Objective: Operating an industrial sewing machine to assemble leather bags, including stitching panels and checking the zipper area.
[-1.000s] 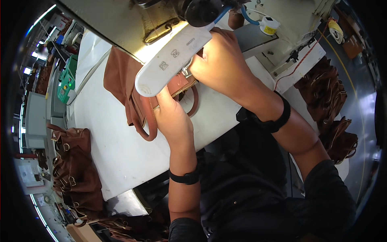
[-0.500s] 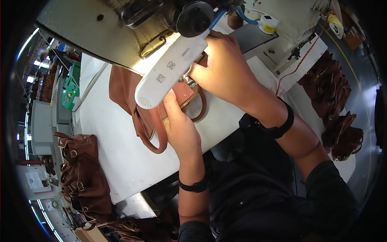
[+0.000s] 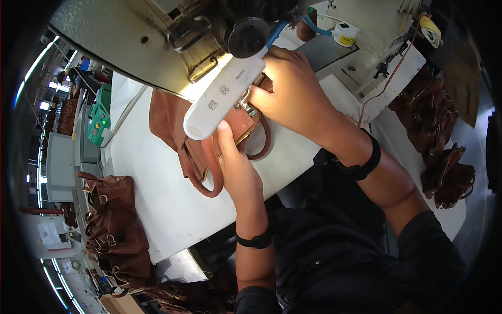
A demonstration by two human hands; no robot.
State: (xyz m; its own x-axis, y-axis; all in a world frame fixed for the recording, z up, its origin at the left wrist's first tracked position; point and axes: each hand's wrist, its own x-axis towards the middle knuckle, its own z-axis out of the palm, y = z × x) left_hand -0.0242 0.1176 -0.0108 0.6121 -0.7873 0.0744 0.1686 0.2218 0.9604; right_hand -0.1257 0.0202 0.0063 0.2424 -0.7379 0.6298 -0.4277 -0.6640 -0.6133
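A brown leather handbag (image 3: 166, 121) lies on the white table under the head of a sewing machine (image 3: 130, 44). Its gold-toothed zipper (image 3: 250, 133) runs beside the metal presser foot (image 3: 248, 107), and one rounded handle (image 3: 203, 191) loops toward me. My left hand (image 3: 241, 175) pinches the bag near the zipper, thumb on top and the other fingers hidden beneath. On the far side of the foot, my right hand (image 3: 295, 91) is closed on the bag's edge, its fingertips partly hidden. A white elongated cover (image 3: 222, 97) blocks part of the stitching area.
Brown handbags (image 3: 117, 227) are piled at the table's left edge, and more bags (image 3: 429, 112) lie at the right. A green control box (image 3: 99, 118) stands at far left. A small white bottle (image 3: 345, 34) sits behind my right hand, near a red cable (image 3: 385, 83).
The whole view has shifted slightly. Both hands keep nearly the same hold on the handbag. At the far right edge, a blurred brown shape now hangs lower than before.
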